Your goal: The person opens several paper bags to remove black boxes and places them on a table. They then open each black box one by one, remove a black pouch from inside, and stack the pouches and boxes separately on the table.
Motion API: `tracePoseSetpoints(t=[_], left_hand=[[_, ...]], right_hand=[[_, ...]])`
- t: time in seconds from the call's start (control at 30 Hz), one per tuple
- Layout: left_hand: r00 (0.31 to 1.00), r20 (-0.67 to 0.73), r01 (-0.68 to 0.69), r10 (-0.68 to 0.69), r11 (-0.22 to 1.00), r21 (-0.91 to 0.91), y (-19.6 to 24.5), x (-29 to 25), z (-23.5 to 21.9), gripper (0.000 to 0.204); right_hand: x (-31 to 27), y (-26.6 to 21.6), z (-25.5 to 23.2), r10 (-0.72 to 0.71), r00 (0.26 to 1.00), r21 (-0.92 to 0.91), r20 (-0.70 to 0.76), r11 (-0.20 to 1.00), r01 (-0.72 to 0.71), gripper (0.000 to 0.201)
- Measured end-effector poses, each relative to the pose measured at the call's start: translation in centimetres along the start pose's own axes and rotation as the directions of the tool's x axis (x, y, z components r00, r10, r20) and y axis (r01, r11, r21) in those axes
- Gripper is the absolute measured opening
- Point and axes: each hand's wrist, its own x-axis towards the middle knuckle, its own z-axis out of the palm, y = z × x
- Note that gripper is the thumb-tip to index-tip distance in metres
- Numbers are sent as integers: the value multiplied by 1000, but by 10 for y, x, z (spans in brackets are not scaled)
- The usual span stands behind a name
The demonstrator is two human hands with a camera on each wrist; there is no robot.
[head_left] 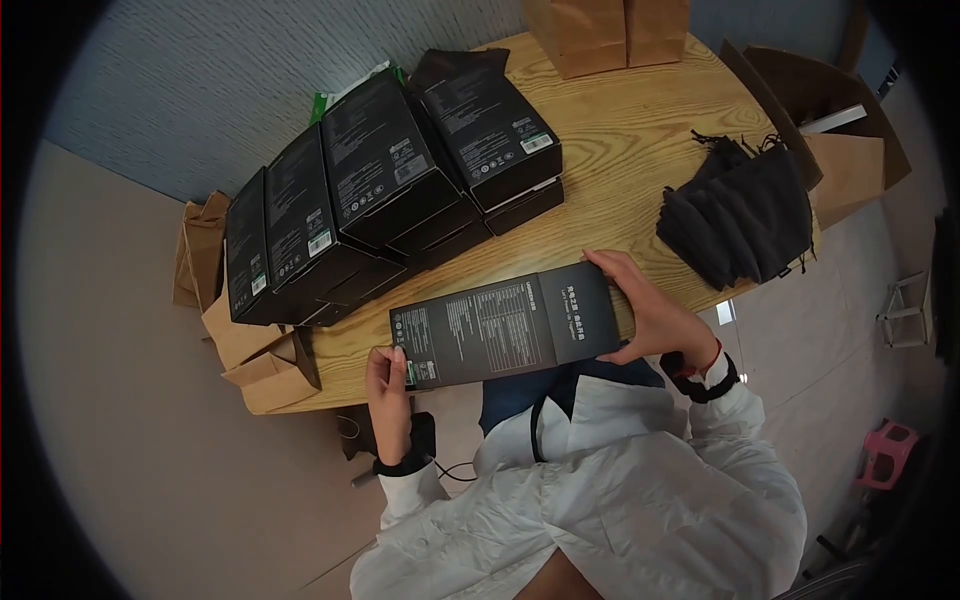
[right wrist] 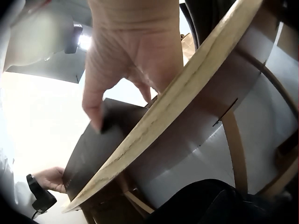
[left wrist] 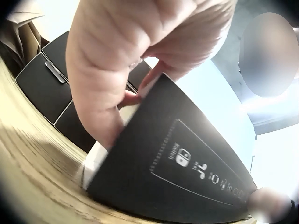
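A long black box (head_left: 480,335) with white print lies near the table's front edge, its right end marked off by a seam and larger lettering. My left hand (head_left: 388,385) pinches its left end, thumb on the top face by small labels. In the left wrist view the left hand's fingers (left wrist: 98,112) reach behind the box's corner, and a side panel (left wrist: 187,158) shows printed icons. My right hand (head_left: 655,310) grips the right end, thumb at the near edge and fingers at the far edge. The right wrist view shows this hand (right wrist: 135,56) over the box (right wrist: 98,147).
Stacked black boxes (head_left: 375,170) fill the table's (head_left: 600,115) back left. Dark drawstring pouches (head_left: 740,215) lie at the right. Brown paper bags (head_left: 605,35) stand at the back, with another paper bag (head_left: 265,350) at the left edge. An open carton (head_left: 790,90) adjoins the right edge.
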Motion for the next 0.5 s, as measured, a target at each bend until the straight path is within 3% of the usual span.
tracePoseSetpoints(t=[0.07, 0.13, 0.2, 0.23, 0.27, 0.3, 0.33, 0.37, 0.4, 0.43, 0.47, 0.5], left_hand=[[999, 41, -34, 35, 999, -28, -2, 0, 1, 10], [965, 196, 168, -174, 985, 50, 13, -12, 0, 11], [808, 553, 185, -203, 979, 89, 21, -23, 1, 10], [681, 696, 182, -226, 974, 138, 33, -31, 8, 13], [485, 826, 195, -286, 957, 217, 36, -32, 8, 15], [487, 826, 197, -284, 957, 213, 35, -33, 5, 15], [471, 862, 98, -188, 982, 160, 34, -33, 1, 13], [444, 891, 0, -92, 995, 102, 32, -33, -1, 12], [577, 793, -186, 196, 977, -106, 15, -26, -1, 27], [580, 790, -184, 199, 977, -110, 15, -26, 7, 27], [711, 686, -173, 156, 984, -44, 15, -25, 21, 38], [821, 560, -152, 114, 988, 21, 14, -25, 34, 50]], right_hand=[[-3, 0, 1, 7, 1000, 12, -24, 1000, -7, 102], [-9, 6, 3, 191, 961, 132, -199, 977, -166, 90], [-17, 17, -2, 158, 953, 22, -259, 987, -158, 82], [-19, 22, -2, 116, 941, -88, -317, 985, -151, 75], [-19, 23, 2, 116, 943, -91, -313, 984, -151, 75], [-21, 23, 10, 239, 853, 127, -464, 971, -203, 69], [-23, 22, 15, 381, 729, 344, -569, 915, -209, 64], [-26, 18, 17, 380, 729, 341, -570, 916, -211, 64], [-29, 13, 17, 413, 718, 350, -560, 904, -247, 63], [-33, 7, 18, 446, 708, 358, -547, 890, -284, 62], [-39, 1, 20, 444, 711, 355, -545, 891, -284, 62], [-45, -5, 23, 506, 702, 334, -501, 861, -383, 63]])
